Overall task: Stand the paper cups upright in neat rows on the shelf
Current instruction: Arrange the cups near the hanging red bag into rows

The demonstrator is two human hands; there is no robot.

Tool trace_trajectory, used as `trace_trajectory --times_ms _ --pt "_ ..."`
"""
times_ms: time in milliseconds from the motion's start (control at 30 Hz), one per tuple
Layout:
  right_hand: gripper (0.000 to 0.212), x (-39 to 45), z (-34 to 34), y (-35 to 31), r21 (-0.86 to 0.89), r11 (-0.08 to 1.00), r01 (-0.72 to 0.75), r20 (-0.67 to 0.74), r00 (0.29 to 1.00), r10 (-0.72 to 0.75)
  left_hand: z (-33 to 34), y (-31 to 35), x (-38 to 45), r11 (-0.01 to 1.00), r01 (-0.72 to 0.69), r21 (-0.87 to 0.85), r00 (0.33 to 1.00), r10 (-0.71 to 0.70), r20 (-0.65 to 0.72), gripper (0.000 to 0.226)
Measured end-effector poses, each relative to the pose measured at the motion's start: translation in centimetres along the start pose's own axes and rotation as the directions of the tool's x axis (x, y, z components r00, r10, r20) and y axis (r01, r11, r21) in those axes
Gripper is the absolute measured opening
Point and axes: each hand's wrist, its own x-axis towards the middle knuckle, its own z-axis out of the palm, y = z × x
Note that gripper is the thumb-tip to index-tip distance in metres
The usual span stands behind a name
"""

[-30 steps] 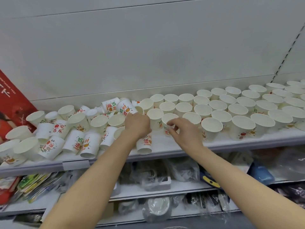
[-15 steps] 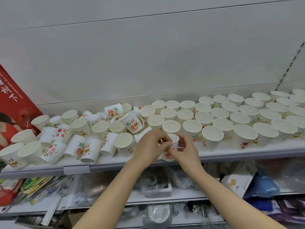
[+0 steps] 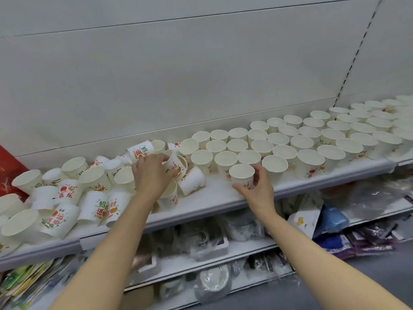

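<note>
My right hand holds one upright cup at the front of the shelf, fingers curled round its lower wall, mouth up. It stands just in front of the front row of standing cups, a little apart from them, so I judge it wants a short push back and to the right, into the gap beside the cup at the row's end. The neat rows run off to my right along the back wall.

My left hand is over the heap on the left, fingers wrapped round a tipped cup whose mouth points up and right; its long axis lies slanted, not flat. That one is nearest the left hand, and it will need turning upright before it goes anywhere.

Around it other cups lie on their sides, one touching or nearly touching it on the right, one below my wrist. Lifting carelessly could roll them off the front edge. Between the heap and my right hand the shelf is bare, which gives room to set the next cup down.
</note>
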Motion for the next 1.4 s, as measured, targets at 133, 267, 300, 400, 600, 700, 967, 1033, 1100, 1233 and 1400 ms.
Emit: trace_trajectory --times_ms 133,267,300,400,600,700,967,1033,1100,1233,1400 --pt "0.077 -0.4 0.2 0.3 -0.095 0.994 0.045 -0.05 0.998 -0.05 -1.1 -0.8 -0.1 0.989 -0.037 -0.147 0.999 0.04 0.016 0.014" --pt "0.077 -2.7 -0.5 -0.9 -0.155 0.987 0.035 -0.164 0.985 -0.061 -2.6 0.6 -2.6 0.908 -0.287 -0.305 0.958 0.269 -0.099 0.016" --pt "0.076 -3.6 -0.5 -1.3 -0.18 0.982 0.052 -0.209 0.974 -0.089 -2.6 1.2 -3.4 0.874 -0.376 -0.308 0.926 0.37 -0.079 0.016" --pt "0.072 -6.9 -0.2 -2.8 -0.115 0.98 0.163 -0.145 0.973 -0.179 -1.5 2.6 -5.2 0.793 -0.495 -0.355 0.822 0.559 0.104 0.018" --pt "0.07 -8.3 1.3 -4.9 0.135 0.991 0.017 0.125 0.992 -0.034 -0.7 4.5 -6.6 0.7 -0.443 -0.56 0.732 0.643 0.224 0.014" --pt "0.065 -7.5 1.4 -4.5 0.147 0.988 -0.034 0.129 0.992 0.015 -0.7 4.6 -6.8 0.686 -0.331 -0.648 0.782 0.584 0.218 0.011" --pt "0.076 -6.7 0.8 -4.1 0.104 0.993 -0.054 0.149 0.988 0.038 3.3 3.1 -3.2 0.872 -0.48 0.099 0.862 0.448 0.239 0.05" --pt "0.074 -6.7 0.9 -4.1 0.082 0.996 -0.019 0.156 0.988 0.006 4.2 3.7 -2.8 0.813 -0.528 0.244 0.841 0.462 0.282 0.054" --pt "0.072 -6.6 0.9 -4.1 0.057 0.998 0.002 0.152 0.988 -0.01 4.5 4.4 -2.5 0.785 -0.53 0.321 0.843 0.45 0.294 0.052" --pt "0.074 -6.1 1.5 -4.1 -0.025 0.999 0.026 0.129 0.991 -0.023 4.3 5.3 -2.1 0.762 -0.515 0.392 0.857 0.461 0.231 0.038" --pt "0.075 -5.1 3.0 -4.1 -0.185 0.978 0.096 0.074 0.994 -0.084 3.2 4.9 -1.2 0.78 -0.496 0.382 0.868 0.457 0.195 0.015"
